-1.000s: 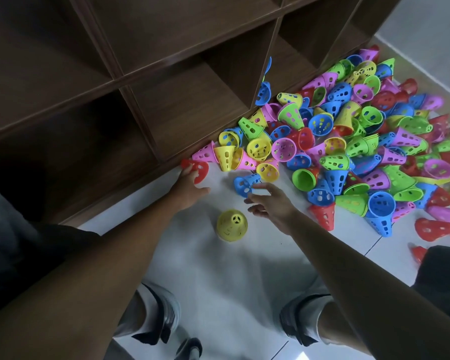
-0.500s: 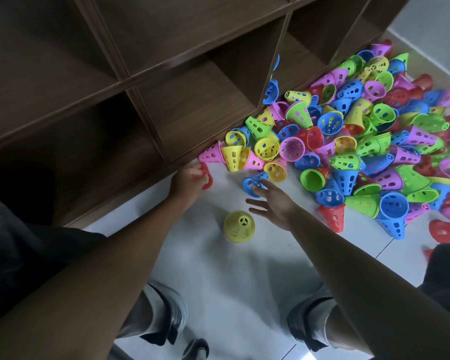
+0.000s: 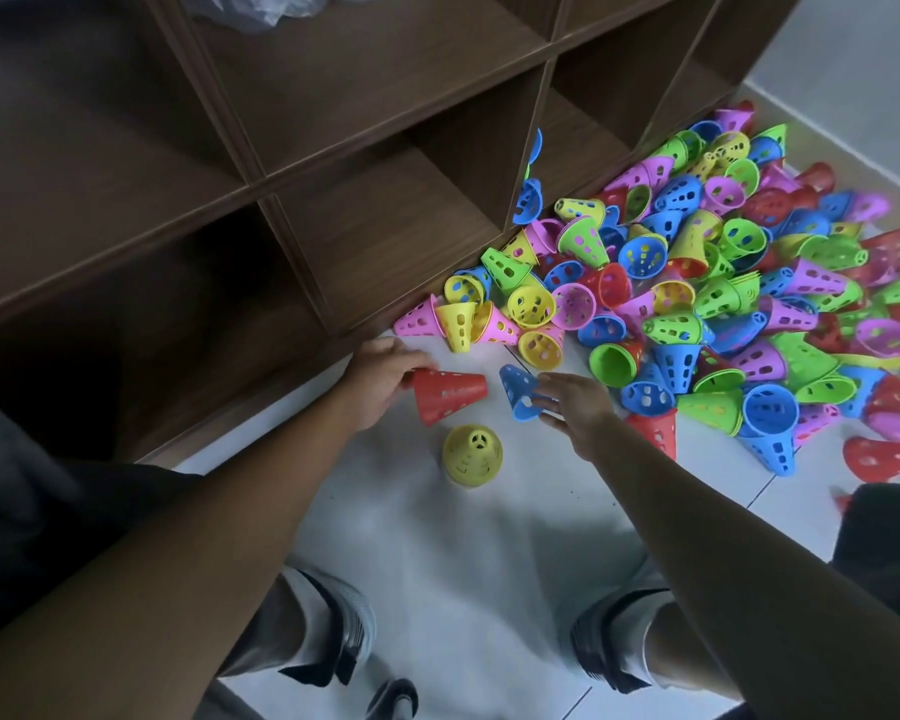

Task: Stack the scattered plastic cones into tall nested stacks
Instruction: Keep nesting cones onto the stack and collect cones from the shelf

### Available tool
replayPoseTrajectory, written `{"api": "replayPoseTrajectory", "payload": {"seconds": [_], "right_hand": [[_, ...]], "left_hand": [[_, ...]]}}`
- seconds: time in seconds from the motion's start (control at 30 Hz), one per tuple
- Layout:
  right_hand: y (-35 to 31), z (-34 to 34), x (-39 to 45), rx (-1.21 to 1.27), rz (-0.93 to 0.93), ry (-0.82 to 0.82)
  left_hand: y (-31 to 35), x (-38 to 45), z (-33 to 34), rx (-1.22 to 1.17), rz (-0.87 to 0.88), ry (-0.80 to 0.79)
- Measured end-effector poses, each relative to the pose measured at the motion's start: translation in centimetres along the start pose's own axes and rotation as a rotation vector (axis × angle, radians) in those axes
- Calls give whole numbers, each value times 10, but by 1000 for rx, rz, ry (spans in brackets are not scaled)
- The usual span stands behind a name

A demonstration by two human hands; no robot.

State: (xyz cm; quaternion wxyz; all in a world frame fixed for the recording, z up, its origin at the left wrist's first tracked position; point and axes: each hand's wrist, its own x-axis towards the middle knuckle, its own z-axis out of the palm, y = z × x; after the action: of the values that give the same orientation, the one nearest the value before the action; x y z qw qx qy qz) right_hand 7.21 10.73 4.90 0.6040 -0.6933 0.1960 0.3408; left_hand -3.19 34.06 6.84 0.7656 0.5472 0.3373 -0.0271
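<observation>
Left hand (image 3: 380, 379): grips red cone (image 3: 448, 396) by its wide end
Right hand (image 3: 572, 407): fingers holding blue cone (image 3: 520, 392)
Floor: yellow cone (image 3: 472, 455) upright

I see a white tiled floor (image 3: 437, 553) carrying a heap of coloured cones (image 3: 723, 304) and one upright yellow cone (image 3: 472, 456) apart.
</observation>
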Motion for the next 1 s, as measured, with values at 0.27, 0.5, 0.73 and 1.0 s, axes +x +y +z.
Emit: {"api": "replayPoseTrajectory", "payload": {"seconds": [0.27,0.5,0.73,1.0], "right_hand": [[-17,-10,-13,154,9,-48],[-30,-7,-30,243,-21,-134],[-35,-13,-44,170,-45,-266],[-36,-19,-59,-90,-113,-328]], "left_hand": [[29,-22,20,-158,-18,-226],[31,-49,19,-14,-170,-435],[19,-57,20,84,-191,-454],[-4,-56,21,162,-155,-297]]}}
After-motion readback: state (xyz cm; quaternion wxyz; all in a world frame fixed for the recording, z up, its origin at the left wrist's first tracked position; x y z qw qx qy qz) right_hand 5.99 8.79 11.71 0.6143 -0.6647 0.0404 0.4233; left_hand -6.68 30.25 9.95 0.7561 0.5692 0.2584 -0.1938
